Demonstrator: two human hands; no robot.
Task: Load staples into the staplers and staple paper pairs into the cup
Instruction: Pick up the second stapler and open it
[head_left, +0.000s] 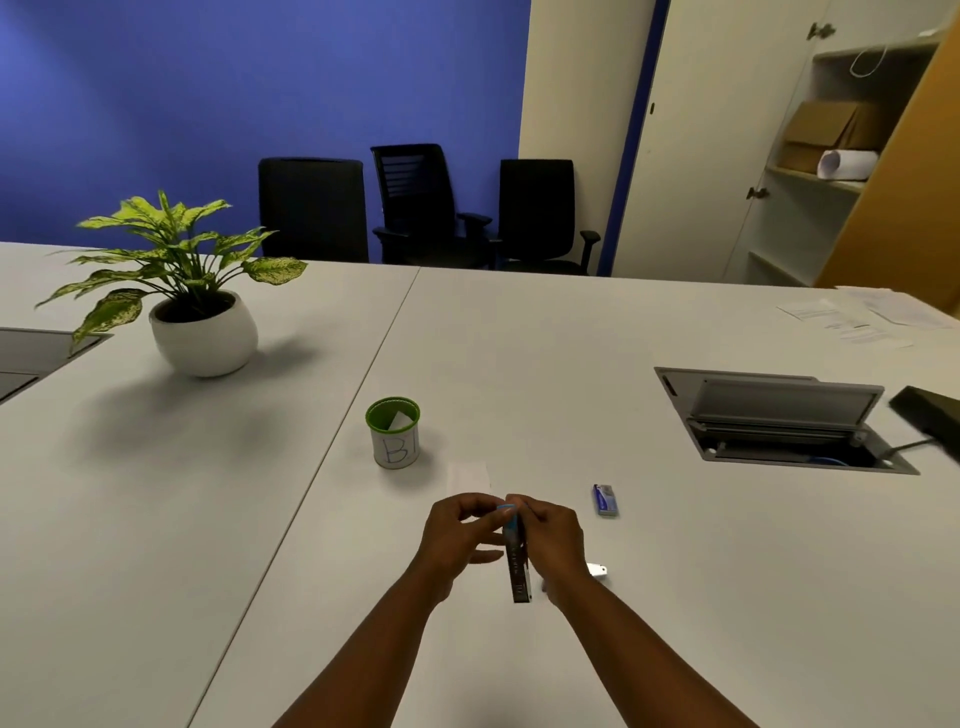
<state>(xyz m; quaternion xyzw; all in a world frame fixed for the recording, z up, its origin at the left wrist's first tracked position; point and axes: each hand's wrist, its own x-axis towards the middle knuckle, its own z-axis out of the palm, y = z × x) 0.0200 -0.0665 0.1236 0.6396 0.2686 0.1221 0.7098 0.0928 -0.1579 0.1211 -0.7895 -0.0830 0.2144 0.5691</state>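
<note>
low in the centre of the frame, the left hand (457, 535) and right hand (550, 540) both close their fingers around one slim black stapler with a blue tip (517, 558), held just above the white table (675, 597); the left fingertips pinch its blue end. loading looks underway, not finished. one silver object (598, 570), perhaps a second stapler, peeks out beside the right wrist. one small blue staple box (605, 500) lies to the right. one white paper slip (469, 477) waits just above the hands. one green-rimmed white cup marked "b" (393, 433), left of centre, already holds some white paper, so stapling remains.
</note>
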